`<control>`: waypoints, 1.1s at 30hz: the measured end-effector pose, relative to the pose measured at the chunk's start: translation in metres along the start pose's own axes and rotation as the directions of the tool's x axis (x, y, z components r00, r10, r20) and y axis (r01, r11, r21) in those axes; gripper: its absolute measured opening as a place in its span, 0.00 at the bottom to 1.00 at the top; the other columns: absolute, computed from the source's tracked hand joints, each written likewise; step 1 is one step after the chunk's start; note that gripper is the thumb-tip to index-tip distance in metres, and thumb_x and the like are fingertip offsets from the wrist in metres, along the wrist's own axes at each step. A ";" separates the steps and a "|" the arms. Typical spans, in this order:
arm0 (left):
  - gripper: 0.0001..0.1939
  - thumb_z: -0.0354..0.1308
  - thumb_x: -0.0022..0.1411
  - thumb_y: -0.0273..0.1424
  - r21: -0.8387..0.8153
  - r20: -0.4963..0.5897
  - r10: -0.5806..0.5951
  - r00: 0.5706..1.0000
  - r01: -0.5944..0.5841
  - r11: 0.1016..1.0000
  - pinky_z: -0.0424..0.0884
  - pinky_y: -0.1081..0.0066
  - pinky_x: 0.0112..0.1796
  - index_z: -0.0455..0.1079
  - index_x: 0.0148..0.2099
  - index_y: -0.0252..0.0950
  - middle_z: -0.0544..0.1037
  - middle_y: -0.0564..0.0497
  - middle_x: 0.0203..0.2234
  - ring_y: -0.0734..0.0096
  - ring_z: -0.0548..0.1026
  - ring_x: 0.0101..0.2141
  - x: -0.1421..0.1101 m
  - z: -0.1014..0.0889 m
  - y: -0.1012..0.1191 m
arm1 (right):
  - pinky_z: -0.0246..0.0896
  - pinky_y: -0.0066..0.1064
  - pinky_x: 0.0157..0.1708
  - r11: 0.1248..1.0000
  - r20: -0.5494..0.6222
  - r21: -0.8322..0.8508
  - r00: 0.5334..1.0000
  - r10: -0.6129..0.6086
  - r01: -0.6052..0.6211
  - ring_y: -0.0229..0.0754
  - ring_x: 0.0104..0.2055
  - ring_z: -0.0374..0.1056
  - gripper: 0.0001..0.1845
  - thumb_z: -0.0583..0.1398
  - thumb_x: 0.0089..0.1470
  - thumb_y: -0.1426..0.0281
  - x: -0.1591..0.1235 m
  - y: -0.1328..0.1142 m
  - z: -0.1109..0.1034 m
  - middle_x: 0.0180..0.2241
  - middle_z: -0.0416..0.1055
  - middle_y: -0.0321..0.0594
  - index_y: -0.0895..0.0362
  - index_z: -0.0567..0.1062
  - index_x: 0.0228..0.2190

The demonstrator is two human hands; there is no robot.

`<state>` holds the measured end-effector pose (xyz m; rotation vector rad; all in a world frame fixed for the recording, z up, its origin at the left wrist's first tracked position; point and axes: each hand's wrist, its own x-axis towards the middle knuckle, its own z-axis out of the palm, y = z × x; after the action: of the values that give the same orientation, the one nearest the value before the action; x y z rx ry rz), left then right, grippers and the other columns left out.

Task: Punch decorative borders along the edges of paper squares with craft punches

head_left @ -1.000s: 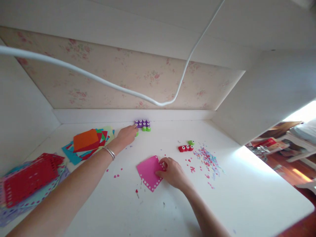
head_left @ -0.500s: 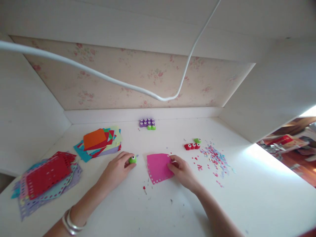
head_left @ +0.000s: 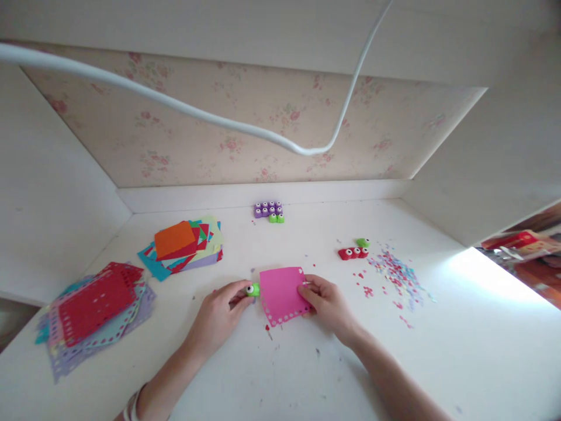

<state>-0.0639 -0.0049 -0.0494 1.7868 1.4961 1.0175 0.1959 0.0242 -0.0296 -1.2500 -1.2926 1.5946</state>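
My left hand [head_left: 221,313] pinches a small green paper punch [head_left: 252,289] and holds it against the left edge of a pink paper square [head_left: 280,294]. The pink square lies on the white desk [head_left: 307,374] and has a row of punched holes along its near edge. My right hand [head_left: 326,303] grips the square's right edge with closed fingers.
A cluster of purple and green punches [head_left: 269,211] sits by the back wall. Red punches and one green punch [head_left: 353,251] lie right of centre beside scattered paper confetti [head_left: 397,278]. A stack of coloured sheets [head_left: 182,247] and a pile of punched sheets [head_left: 94,307] lie at the left. A white cable [head_left: 307,149] hangs overhead.
My left hand drew back from the punches by the wall with one green punch and brought it to the pink square's left edge. My right hand kept hold of the square.
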 end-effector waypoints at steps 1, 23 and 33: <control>0.13 0.61 0.62 0.31 0.004 0.000 0.014 1.000 -0.014 1.000 0.77 0.72 0.41 0.72 0.49 0.43 0.82 0.55 0.37 0.70 0.81 0.35 -0.001 0.000 0.000 | 0.59 0.25 0.22 1.000 -0.005 -0.007 1.000 0.002 -0.002 0.33 0.21 0.64 0.18 0.61 0.54 0.58 0.001 0.002 0.000 0.23 0.71 0.33 0.58 0.74 0.40; 0.13 0.61 0.63 0.31 0.058 0.014 0.058 0.998 -0.058 0.997 0.76 0.73 0.41 0.71 0.50 0.44 0.81 0.55 0.39 0.72 0.80 0.36 0.000 0.003 -0.001 | 0.62 0.25 0.22 0.997 -0.033 -0.082 0.999 0.002 -0.005 0.33 0.22 0.65 0.13 0.59 0.56 0.62 0.002 0.009 -0.003 0.26 0.72 0.34 0.58 0.75 0.38; 0.12 0.60 0.64 0.33 0.030 0.025 0.062 0.998 -0.063 0.998 0.77 0.72 0.40 0.71 0.50 0.44 0.81 0.54 0.38 0.71 0.80 0.36 -0.001 0.003 -0.005 | 0.58 0.23 0.20 0.998 -0.007 -0.067 1.000 -0.013 0.012 0.32 0.21 0.62 0.11 0.59 0.56 0.63 0.004 0.010 -0.004 0.25 0.70 0.33 0.58 0.74 0.34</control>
<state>-0.0637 -0.0046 -0.0552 1.8716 1.4571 1.0047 0.1993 0.0264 -0.0399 -1.2849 -1.3560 1.5478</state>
